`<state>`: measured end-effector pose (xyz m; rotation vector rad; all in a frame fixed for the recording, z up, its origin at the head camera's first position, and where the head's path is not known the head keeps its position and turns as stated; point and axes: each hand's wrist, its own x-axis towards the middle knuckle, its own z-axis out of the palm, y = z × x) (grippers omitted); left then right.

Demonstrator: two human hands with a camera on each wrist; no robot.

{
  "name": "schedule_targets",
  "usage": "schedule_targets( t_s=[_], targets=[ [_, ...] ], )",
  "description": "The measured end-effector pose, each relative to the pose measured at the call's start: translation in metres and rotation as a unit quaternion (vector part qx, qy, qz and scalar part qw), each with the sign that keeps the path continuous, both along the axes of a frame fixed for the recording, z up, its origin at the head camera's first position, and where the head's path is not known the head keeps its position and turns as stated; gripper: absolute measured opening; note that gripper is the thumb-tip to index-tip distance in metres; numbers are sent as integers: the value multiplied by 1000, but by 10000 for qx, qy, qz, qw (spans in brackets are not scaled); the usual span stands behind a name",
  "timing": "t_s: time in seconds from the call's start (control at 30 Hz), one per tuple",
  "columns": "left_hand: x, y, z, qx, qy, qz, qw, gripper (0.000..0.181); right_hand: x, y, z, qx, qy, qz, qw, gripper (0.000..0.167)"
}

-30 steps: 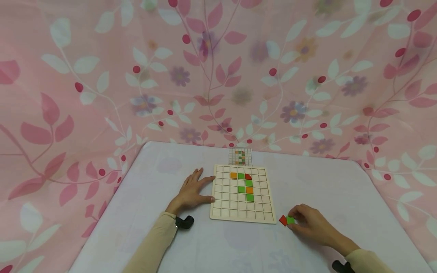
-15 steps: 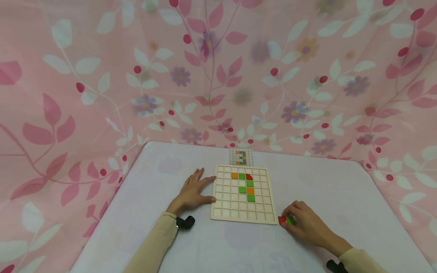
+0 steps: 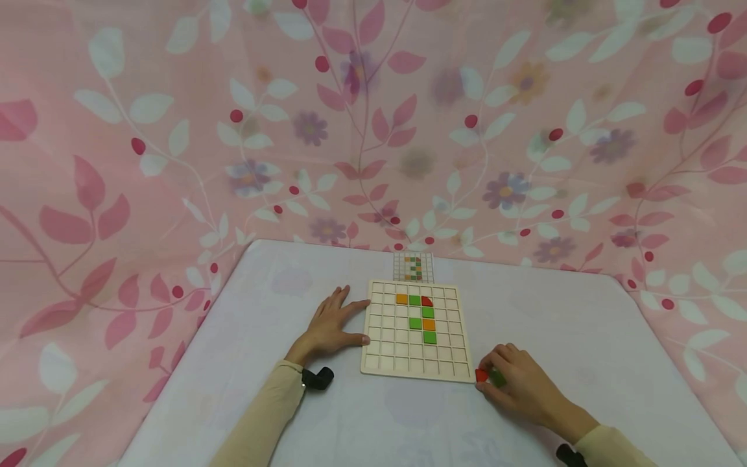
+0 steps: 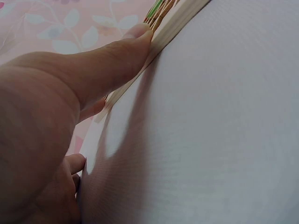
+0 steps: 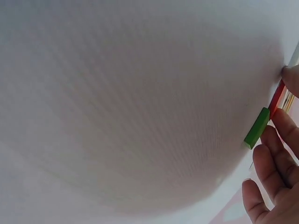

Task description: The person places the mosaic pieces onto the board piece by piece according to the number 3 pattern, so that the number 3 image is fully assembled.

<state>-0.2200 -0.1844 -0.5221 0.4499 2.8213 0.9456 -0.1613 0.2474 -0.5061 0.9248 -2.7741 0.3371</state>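
Observation:
With fingers spread, my left hand [image 3: 328, 331] rests its thumb and index finger on the left edge of the pale gridded board [image 3: 388, 361]; the left wrist view has the thumb on the board's side [image 4: 174, 33]. Just off the board's lower right corner, my right hand [image 3: 525, 387] pinches a red piece [image 3: 481, 375] between thumb and index finger. Beside it, a green piece [image 3: 497, 378] lies under the fingers. In the right wrist view the red piece [image 5: 276, 99] and green piece [image 5: 257, 128] stand end to end.
Orange, green and red pieces sit in the board's upper and middle cells, among them an orange square [image 3: 402, 299] and a red rounded piece [image 3: 427, 301]. A patterned card [image 3: 399, 266] lies behind the board on the white-covered table [image 3: 543, 311]. Floral cloth hangs behind.
My right hand has moved slightly left, from the green piece to the red one, which now sits closer to the board's corner. The left hand has stayed in place on the board.

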Motion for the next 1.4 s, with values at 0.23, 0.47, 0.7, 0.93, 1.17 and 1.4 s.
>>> schedule_targets(
  t_s=[0.23,0.47,0.7,0.93,1.17,1.4],
  targets=[
    [0,-1,-2,22,14,-12,10000,82,3,-6,2,462,539,167,9973,29],
    [0,0,-6,24,148,-38,9999,83,2,-6,7,527,325,38,9981,25],
    [-2,-1,-11,11,92,-31,10000,84,-4,-5,15,130,314,-7,9994,23],
    [-5,-3,-14,7,-13,41,10000,86,-9,-19,25,-169,128,11,9998,24],
    [-3,-2,-11,11,9,37,10000,84,-14,-39,27,-273,-166,-159,9994,22],
    [0,0,-2,11,21,48,10000,82,-20,-55,25,-406,-334,-135,9985,21]
  ],
)
